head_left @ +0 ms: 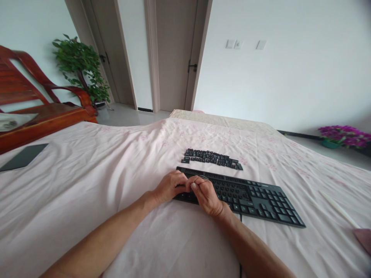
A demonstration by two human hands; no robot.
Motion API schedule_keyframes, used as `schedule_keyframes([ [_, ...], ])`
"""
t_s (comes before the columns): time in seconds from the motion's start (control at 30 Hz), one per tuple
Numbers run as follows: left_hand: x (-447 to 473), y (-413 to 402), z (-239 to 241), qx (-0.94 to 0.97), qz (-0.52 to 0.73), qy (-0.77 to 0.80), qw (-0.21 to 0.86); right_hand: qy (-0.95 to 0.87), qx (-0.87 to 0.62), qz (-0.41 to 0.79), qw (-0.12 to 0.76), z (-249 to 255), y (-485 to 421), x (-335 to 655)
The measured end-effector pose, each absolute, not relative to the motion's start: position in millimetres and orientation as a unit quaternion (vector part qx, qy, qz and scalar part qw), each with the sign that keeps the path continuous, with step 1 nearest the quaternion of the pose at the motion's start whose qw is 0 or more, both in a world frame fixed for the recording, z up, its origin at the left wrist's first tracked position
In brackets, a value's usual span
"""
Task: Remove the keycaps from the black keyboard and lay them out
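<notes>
A black computer keyboard (257, 200) lies at a slant on the pink cloth, with many of its letter keys off and their sockets bare. My left hand (171, 186) is closed at the keyboard's left end, fingers curled over its edge and meeting my right fingers. My right hand (206, 195) is closed in a pinch above the left keys. A thin wire-like tool (204, 177) shows behind its knuckles; the rest of it is hidden by the fingers. Loose black keycaps (213, 157) lie in rows just beyond the keyboard.
The pink flowered cloth (139, 231) is wrinkled. A dark flat device (24, 156) lies at the left, and a pale stick (337, 208) at the right. Beyond are a wooden armchair (58, 112), a leafy plant (81, 65), doors and purple flowers (344, 136). A cable (240, 231) runs toward me.
</notes>
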State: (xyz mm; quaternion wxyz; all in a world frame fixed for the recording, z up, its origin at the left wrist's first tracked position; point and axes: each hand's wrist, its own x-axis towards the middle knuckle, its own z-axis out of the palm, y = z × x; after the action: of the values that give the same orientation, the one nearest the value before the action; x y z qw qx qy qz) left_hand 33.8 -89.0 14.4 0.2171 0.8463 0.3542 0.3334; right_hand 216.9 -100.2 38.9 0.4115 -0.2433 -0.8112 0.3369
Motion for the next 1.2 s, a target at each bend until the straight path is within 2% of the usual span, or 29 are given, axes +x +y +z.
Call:
schedule_keyframes([
  [0.3,38.2,-90.1,18.1,0.794,0.351,0.409,0.282,-0.776,-0.317,0.335,0.431,40.0,-96.5,216.1],
  [0.5,38.9,-91.7,14.9,0.751,0.372,0.419,0.349,-0.726,-0.371,0.302,0.495,38.6,-98.6,216.6],
  [0.73,39.3,-101.6,23.8,0.777,0.361,0.457,0.241,-0.683,-0.378,0.314,0.54,36.9,-99.9,216.8],
  [0.97,36.0,-89.2,19.0,0.676,0.447,0.488,0.325,-0.633,-0.389,0.383,0.549,48.5,-94.0,219.5],
  [1.2,45.4,-36.8,36.9,0.686,0.449,0.509,0.263,-0.62,-0.401,0.419,0.529,37.8,-108.2,234.4],
])
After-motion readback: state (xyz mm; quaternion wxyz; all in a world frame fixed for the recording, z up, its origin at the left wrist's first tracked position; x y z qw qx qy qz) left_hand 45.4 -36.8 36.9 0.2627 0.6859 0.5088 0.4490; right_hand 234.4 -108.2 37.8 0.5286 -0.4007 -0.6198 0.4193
